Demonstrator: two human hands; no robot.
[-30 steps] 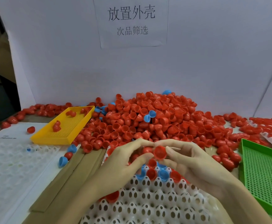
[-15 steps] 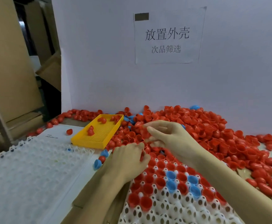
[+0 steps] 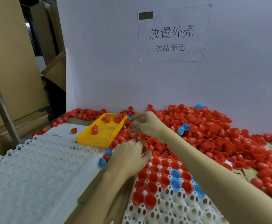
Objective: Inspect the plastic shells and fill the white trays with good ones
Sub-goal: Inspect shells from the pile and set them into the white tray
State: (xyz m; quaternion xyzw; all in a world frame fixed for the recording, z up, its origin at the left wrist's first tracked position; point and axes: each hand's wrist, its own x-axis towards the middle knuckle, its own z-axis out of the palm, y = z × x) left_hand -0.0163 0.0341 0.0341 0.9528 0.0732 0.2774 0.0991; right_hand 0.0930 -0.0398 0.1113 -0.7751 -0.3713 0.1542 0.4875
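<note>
A big pile of red plastic shells, with a few blue ones, lies against the white back wall. In front of me a white tray has red and blue shells seated in its far cells. My left hand rests palm down at the tray's far left corner with its fingers curled over loose red shells, and what is under them is hidden. My right hand reaches left across the pile to the right edge of the yellow tray. Its fingers are spread and blurred, and I see nothing between them.
The yellow tray holds a few red shells. A second white tray lies at the left, on a sheet of paper with one stray red shell. Two blue shells sit between the trays. Cardboard boxes stand at the left.
Both hands held one red shell together over the front tray. They have since parted: my right hand moved left to the yellow tray, my left hand dropped onto the shells. The view swung left.
</note>
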